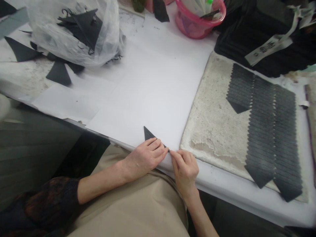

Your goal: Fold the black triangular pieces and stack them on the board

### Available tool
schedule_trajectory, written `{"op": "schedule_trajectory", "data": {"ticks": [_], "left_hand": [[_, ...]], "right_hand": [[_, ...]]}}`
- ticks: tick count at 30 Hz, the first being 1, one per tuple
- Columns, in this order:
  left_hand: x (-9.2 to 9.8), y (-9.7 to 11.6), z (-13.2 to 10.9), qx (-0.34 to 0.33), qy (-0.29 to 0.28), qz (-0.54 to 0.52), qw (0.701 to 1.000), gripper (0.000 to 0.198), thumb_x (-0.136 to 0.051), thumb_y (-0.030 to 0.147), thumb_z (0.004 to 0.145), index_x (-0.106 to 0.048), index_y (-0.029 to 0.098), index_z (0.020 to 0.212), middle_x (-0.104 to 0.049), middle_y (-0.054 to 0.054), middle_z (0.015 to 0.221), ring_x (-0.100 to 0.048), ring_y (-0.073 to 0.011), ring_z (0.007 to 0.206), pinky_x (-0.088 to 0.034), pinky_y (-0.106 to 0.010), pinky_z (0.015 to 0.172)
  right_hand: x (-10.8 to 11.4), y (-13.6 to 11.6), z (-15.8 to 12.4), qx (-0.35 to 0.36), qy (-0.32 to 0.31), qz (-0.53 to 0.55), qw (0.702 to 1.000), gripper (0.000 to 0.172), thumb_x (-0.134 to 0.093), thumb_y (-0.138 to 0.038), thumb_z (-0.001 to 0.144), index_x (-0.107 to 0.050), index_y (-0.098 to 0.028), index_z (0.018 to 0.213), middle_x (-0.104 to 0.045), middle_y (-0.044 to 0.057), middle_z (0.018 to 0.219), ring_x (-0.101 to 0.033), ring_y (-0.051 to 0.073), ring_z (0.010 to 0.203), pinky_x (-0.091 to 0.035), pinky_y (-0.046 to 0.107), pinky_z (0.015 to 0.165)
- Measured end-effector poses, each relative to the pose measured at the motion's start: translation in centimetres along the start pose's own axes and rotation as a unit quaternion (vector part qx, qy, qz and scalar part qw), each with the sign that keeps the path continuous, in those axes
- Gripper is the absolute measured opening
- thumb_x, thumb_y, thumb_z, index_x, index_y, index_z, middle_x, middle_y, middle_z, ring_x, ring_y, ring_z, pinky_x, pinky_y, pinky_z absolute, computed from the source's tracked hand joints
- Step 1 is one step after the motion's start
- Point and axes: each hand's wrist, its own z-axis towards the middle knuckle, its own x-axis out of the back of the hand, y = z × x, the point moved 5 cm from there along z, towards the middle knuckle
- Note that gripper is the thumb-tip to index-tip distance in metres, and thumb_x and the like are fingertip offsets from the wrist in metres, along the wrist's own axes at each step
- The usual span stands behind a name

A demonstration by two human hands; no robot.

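White paper [153, 82] covers most of the table, and off to the left a clear plastic bag [110, 39] stands with dark pieces and hooked bits in it, more loose dark pieces [59, 73] lying near it. Across the far side sit a pink basket [190, 28] and a black bundle [242, 29] with a printed strip on it. To my right, a worn pale board [209, 112] carries rows of overlapping dark pieces [263, 141].

Close to me, at the table's near edge, one black triangular piece [148, 134] lies just left of the board. My left hand [145, 158] rests over it, fingers together and slightly bent; its thumb is hidden, so I can't tell whether it grips or only presses. My right hand [185, 168] is nearly closed, thumb and forefinger pinched at the piece's near corner.

I'd judge this to be close work along that edge, perhaps folding or smoothing it. Such a move calls for steady pressure from the left and a fine, light pinch from the right, keeping the corner from slipping.
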Motion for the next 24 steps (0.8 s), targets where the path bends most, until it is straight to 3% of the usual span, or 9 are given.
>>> {"op": "schedule_trajectory", "data": {"ticks": [24], "left_hand": [[0.50, -0.02, 0.22, -0.011, -0.019, 0.003, 1.000, 0.029, -0.053, 0.013, 0.093, -0.057, 0.011, 0.122, -0.063, -0.010, 0.109, -0.057, -0.0261, 0.111, -0.049, -0.041, 0.099]], "right_hand": [[0.21, -0.20, -0.07, 0.041, -0.054, -0.046, 0.997, 0.024, -0.052, -0.009, 0.093, -0.066, -0.022, 0.108, -0.060, 0.005, 0.087, -0.049, 0.017, 0.078, -0.040, 0.031, 0.071]]}}
